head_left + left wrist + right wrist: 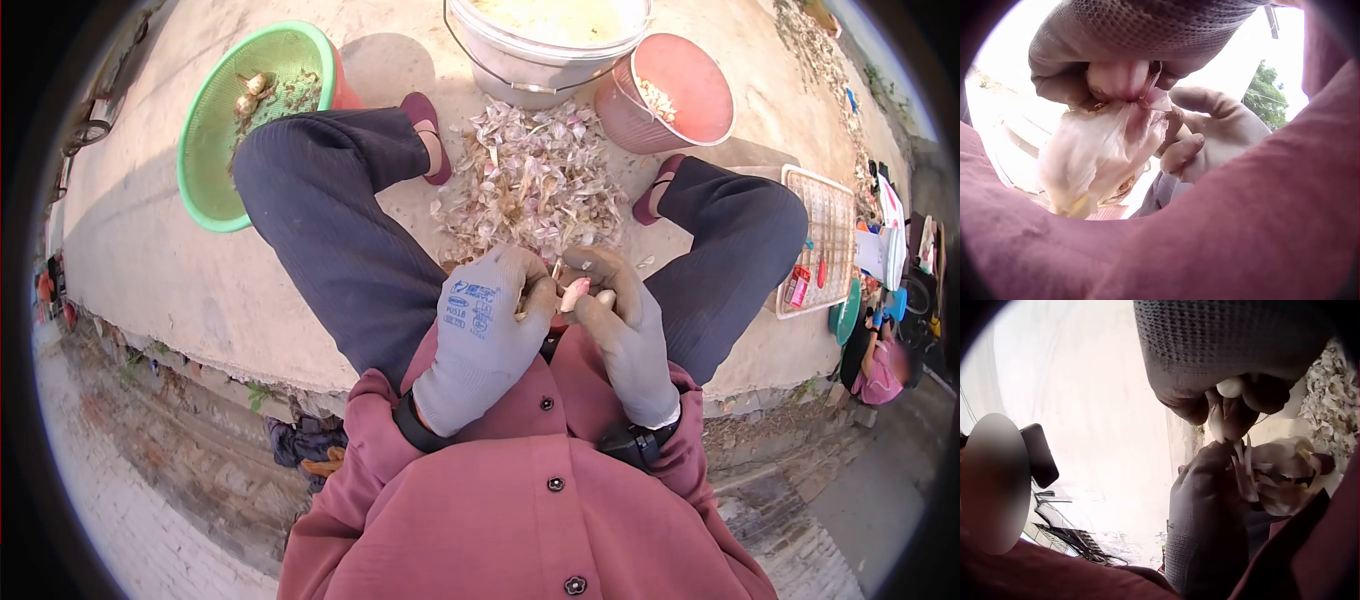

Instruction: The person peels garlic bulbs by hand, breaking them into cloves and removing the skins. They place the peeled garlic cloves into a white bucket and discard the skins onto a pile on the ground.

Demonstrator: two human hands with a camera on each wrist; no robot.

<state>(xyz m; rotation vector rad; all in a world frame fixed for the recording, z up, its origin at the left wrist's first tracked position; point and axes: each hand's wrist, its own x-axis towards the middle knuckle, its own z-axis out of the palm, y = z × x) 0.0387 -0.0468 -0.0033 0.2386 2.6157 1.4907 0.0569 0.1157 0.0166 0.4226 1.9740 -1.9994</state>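
Both hands wear grey gloves and meet over the lap. My left hand curls round a partly opened garlic bulb, whose papery skin hangs loose below the fingers in the left wrist view. Close beside it, my right hand pinches a pinkish clove between thumb and fingers. A pale peeled clove is also held among the right fingers. In the right wrist view the fingertips of both hands come together at thin strips of skin. The left hand hides much of the bulb from the head view.
A heap of garlic skins lies between the feet. Beyond it stand a white bucket and a pink bucket with cloves inside. A green basket with bulbs is at left; a white crate and a seated person are at right.
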